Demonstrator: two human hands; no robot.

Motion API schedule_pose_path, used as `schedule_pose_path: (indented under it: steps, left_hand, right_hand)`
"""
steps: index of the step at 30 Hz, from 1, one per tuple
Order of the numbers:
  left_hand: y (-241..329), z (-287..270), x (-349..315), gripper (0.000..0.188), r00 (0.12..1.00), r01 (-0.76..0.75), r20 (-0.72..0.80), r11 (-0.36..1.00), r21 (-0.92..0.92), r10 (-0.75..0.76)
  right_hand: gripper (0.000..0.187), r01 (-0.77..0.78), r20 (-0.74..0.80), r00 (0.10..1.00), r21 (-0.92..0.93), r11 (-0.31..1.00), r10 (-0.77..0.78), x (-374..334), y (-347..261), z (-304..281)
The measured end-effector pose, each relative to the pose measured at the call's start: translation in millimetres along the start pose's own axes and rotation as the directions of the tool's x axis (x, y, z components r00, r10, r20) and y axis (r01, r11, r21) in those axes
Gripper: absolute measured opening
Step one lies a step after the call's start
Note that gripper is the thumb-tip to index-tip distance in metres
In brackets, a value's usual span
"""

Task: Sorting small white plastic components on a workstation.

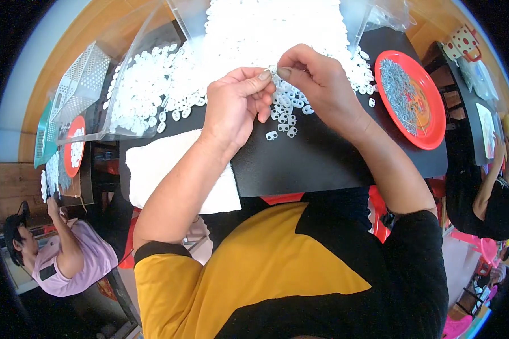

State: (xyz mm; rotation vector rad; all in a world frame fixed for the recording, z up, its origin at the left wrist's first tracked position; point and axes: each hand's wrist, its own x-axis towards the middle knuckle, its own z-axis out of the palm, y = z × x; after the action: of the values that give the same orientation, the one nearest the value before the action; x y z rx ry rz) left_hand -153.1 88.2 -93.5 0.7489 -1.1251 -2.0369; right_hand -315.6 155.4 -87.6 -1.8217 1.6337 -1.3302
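Observation:
My left hand (236, 104) and my right hand (321, 85) meet fingertip to fingertip over the table. Both pinch at the same spot, where a tiny pale piece shows between thumbs and forefingers; it is too small to name. Right below them lie loose white plastic pieces (271, 135), each a small rounded shape with two holes. A large bright heap of the same white pieces (277, 28) spreads behind my hands. To the right of my right hand, a red plate (437, 116) carries a pile of thin grey metal pins (398, 93).
A clear plastic bin (110, 135) with white pieces stands at the left. A folded white cloth (152, 164) lies under my left forearm on the black table (300, 169). A person (73, 254) handles white pieces at far left; another person's arm (486, 181) is at far right.

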Motion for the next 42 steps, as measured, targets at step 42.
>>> schedule_pose_path:
  steps: [42]
  left_hand:
    - [-7.7,8.4,-8.0,0.005,0.983,-0.128,-0.104,0.967,0.220,0.154]
  right_hand:
    - [0.009,-0.070,-0.062,0.996,0.014,0.997,0.071,-8.5,4.2,25.0]
